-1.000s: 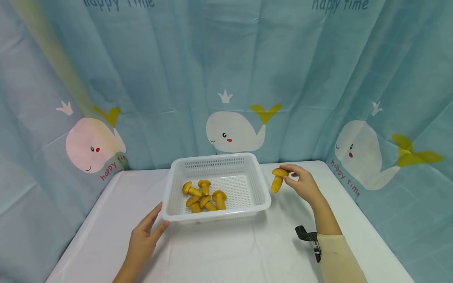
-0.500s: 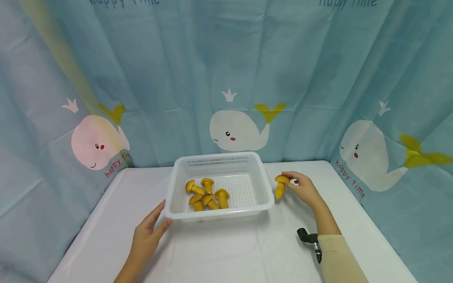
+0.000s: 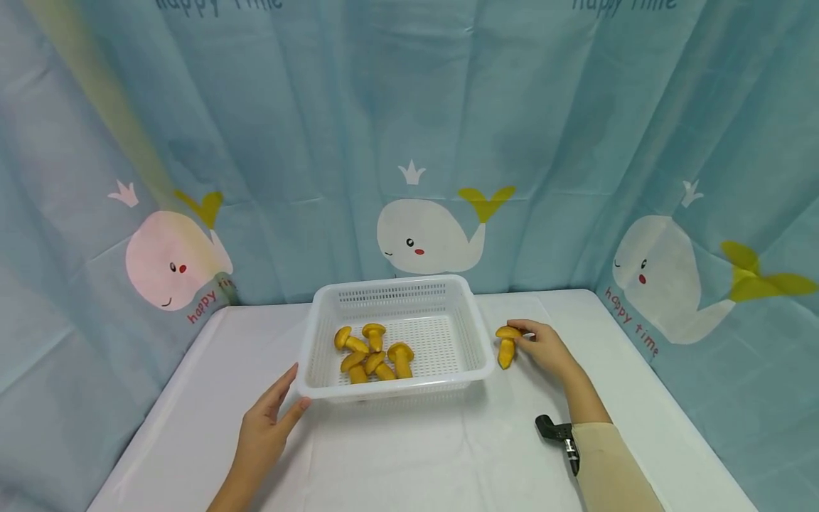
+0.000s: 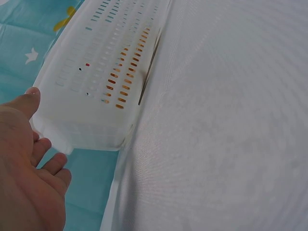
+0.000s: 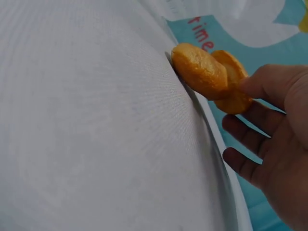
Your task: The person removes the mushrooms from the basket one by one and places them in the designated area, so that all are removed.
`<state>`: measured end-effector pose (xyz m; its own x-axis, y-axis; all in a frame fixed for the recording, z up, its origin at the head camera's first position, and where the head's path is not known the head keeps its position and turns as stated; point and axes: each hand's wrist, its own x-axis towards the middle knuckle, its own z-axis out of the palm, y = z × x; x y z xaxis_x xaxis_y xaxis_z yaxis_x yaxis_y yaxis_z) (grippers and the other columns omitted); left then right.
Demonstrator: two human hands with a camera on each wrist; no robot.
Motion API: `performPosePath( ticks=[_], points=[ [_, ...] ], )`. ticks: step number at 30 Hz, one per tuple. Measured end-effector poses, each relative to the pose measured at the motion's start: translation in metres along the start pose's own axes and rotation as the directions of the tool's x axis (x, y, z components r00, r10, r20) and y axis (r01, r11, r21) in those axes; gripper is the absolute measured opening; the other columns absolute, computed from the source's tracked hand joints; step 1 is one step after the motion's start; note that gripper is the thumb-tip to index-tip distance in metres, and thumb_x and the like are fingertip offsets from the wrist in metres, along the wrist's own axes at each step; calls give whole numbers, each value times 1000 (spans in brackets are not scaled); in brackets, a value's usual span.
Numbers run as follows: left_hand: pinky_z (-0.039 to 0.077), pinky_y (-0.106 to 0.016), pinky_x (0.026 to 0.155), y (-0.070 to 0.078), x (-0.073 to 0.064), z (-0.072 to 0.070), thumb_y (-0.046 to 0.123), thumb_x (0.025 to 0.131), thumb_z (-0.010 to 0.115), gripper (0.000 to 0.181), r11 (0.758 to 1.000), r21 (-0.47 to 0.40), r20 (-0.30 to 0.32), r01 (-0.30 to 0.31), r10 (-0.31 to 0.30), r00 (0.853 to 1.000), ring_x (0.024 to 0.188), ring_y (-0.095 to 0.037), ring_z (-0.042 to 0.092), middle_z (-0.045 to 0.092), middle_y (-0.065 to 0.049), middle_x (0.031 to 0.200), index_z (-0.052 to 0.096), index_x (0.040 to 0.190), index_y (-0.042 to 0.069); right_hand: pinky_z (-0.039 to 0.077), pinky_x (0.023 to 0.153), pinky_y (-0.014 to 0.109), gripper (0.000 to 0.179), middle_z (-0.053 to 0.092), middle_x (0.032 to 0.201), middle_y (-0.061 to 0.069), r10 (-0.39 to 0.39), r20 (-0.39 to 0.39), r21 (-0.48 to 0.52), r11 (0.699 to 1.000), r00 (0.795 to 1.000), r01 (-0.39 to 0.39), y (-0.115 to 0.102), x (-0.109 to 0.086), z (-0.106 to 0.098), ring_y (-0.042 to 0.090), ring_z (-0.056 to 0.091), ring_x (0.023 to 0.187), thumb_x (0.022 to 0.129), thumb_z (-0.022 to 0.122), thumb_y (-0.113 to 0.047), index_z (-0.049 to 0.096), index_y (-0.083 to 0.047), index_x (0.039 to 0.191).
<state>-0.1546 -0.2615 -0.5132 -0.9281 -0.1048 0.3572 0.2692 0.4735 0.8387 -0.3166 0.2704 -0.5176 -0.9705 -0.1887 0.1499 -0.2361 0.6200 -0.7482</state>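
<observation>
My right hand (image 3: 544, 348) pinches a yellow toy mushroom (image 3: 506, 347) by its cap between thumb and fingers, just right of the basket. The stem points down toward the tabletop, and in the right wrist view the mushroom (image 5: 202, 72) is close over the white cloth. My left hand (image 3: 262, 427) rests at the front left corner of a white plastic basket (image 3: 397, 389), thumb and forefinger extended along its rim. In the left wrist view the thumb (image 4: 32, 101) lies against the basket's edge. Several yellow mushrooms (image 3: 402, 361) lie in the left half of the basket.
A white cloth (image 3: 397, 462) covers the table. Blue curtains (image 3: 307, 142) printed with whales enclose the back and both sides. A black camera mount (image 3: 553, 429) sticks out from the right wrist beside the beige sleeve (image 3: 608, 462).
My right hand has lowered the mushroom toward the tabletop beside the basket. The left hand keeps its place at the basket corner, and the mushrooms inside have not moved.
</observation>
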Motion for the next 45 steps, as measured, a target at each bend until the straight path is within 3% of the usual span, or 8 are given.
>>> performPosePath(
  ticks=[6, 17, 25, 34, 45],
  points=[
    [35, -4, 107, 1, -1, 0, 17, 92, 78, 65, 1000, -6, 0, 13, -13, 1000, 141, 11, 38, 48, -2, 157, 52, 152, 23, 49, 102, 49, 38, 62, 141, 15, 33, 26, 33, 999, 999, -34, 6, -1, 3, 33, 59, 121, 104, 59, -11, 61, -7, 142],
    [35, -3, 106, 3, -1, -1, 18, 93, 78, 65, 1000, -5, 5, 15, -15, 1000, 141, 10, 38, 47, 0, 158, 51, 152, 25, 43, 114, 54, 41, 58, 146, 16, 93, 53, 163, 982, 994, -100, 15, -2, 6, 36, 54, 131, 105, 60, -15, 58, -7, 145],
    [35, -4, 107, 2, -2, -1, 17, 92, 78, 66, 1000, -8, 2, 14, -14, 1000, 142, 9, 38, 47, 6, 156, 51, 152, 24, 40, 117, 57, 42, 57, 147, 17, 95, 51, 173, 980, 994, -103, 14, -4, 7, 37, 52, 134, 105, 61, -16, 57, -7, 146],
    [35, -3, 106, 3, -1, -1, 21, 92, 78, 65, 1000, 13, -4, 24, -24, 1000, 140, 11, 38, 48, 4, 156, 51, 152, 26, 46, 110, 57, 45, 59, 143, 18, 87, 47, 137, 986, 995, -93, 2, -5, -3, 38, 57, 127, 101, 65, -12, 57, -6, 145],
    [35, -3, 107, 1, -1, 0, 14, 92, 77, 66, 1000, -17, 0, 2, -2, 1000, 140, 10, 39, 48, -3, 157, 51, 152, 23, 48, 108, 60, 47, 51, 152, 18, 77, -4, 84, 994, 997, -76, -30, -9, -27, 44, 51, 132, 103, 64, -22, 55, -14, 149]
  ],
)
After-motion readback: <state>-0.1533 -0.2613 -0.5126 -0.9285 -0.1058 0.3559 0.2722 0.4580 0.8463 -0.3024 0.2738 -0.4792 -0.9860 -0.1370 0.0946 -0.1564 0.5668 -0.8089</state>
